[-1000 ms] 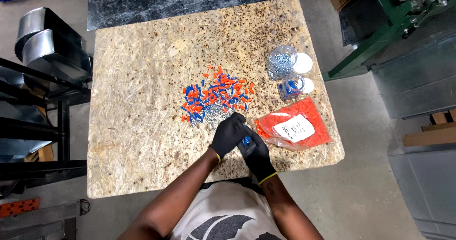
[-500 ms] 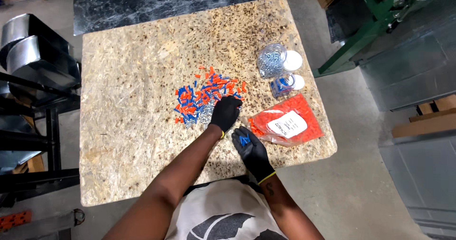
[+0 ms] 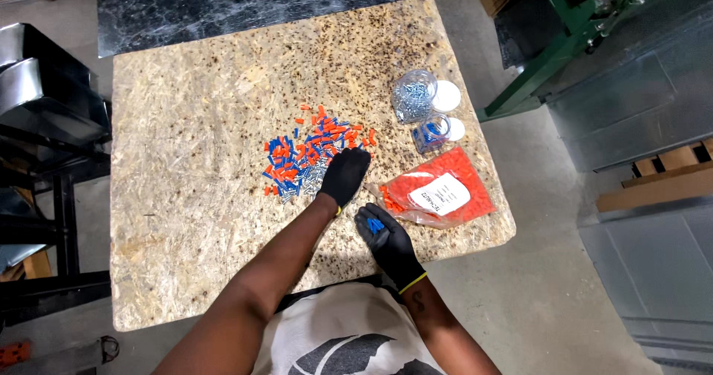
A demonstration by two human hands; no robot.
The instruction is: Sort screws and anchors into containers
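Blue pieces (image 3: 376,225) cupped in open right hand (image 3: 385,235), left hand (image 3: 344,176) spread on pile (image 3: 304,160)

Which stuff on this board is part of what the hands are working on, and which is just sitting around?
In use:
- left hand, on the pile of orange and blue caps
- right hand, palm up, cupping blue caps
- bag of orange caps
- jar with blue caps

Lying about:
- jar of screws
- two white lids
- green machine frame
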